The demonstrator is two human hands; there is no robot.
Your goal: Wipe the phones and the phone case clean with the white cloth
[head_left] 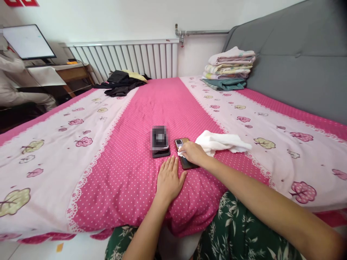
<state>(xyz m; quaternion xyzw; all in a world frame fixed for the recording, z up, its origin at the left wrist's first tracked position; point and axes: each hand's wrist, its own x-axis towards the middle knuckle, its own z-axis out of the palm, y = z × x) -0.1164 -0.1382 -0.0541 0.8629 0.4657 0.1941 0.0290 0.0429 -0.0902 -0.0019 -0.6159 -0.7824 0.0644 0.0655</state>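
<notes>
My right hand (193, 152) presses a bit of white cloth (221, 142) onto a phone (189, 165), its fingers closed on the cloth. The rest of the cloth lies crumpled on the bed to the right. The phone rests with its camera side up, partly covered by that hand. My left hand (169, 180) lies flat on the pink dotted bedsheet (130, 180), fingers stretched out and holding nothing. Just beyond its fingertips sits a dark, flat phone-like object (161, 153), its upper part blurred out.
Folded bedding (230, 66) is stacked by the grey headboard (295, 61). Dark clothes (121, 82) lie at the far left of the bed, before a white radiator (135, 57). Another person (18, 83) sits at the left, by a desk with a monitor (28, 41).
</notes>
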